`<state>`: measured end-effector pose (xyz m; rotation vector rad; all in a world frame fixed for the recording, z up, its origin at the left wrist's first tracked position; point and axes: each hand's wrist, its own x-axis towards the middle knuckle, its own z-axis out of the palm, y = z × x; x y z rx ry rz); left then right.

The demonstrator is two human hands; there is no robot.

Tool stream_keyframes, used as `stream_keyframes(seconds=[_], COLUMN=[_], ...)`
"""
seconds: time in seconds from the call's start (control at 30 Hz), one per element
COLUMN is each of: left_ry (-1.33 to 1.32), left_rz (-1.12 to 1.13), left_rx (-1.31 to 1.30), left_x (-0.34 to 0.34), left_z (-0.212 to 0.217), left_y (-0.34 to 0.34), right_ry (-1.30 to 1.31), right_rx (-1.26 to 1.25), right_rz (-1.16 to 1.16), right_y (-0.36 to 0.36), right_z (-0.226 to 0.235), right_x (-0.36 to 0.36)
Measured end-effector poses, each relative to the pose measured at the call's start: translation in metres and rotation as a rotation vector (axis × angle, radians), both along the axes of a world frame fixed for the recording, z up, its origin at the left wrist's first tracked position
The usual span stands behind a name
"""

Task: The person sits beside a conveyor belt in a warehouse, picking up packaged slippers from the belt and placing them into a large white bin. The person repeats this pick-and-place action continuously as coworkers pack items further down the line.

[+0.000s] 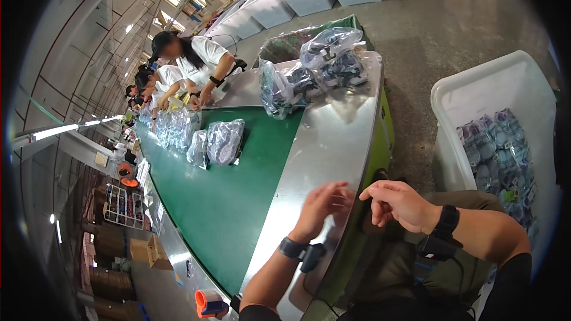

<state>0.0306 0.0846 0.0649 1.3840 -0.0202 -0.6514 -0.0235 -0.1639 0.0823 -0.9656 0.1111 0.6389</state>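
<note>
On the green belt lie two clear bags, both hands empty.

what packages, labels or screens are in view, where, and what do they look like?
Clear plastic bags: on the green belt, bulging, grey-blue contents.
Bagged bundles: piled on the steel side rail, clear wrap, dark items.
Small packets: in the white bin at right, bluish-purple.
No screens or readable signs seen.

Bright daylight from skylights; left hand seems motion-blurred.
</note>
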Motion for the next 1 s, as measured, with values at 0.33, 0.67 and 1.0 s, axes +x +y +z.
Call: stream_keyframes(seconds=[0.33, 0.67, 1.0], left_ry=[-0.204, -0.942, -0.956], left_rz=[0.248, 0.428, 0.042], left_rx=[0.454, 1.407, 1.692], left_x=[0.132, 0.319, 0.359], left_z=[-0.003, -0.067, -0.099], left_y=[0.107, 0.360, 0.412], right_ry=[0.043, 0.005, -0.041], right_rx=[0.041, -0.003, -0.026], right_rz=[0.036, 0.054, 0.089], right_y=[-0.006, 0.003, 0.001], right_z=[-0.001, -0.031, -0.024], right_x=[0.010, 0.019, 0.018])
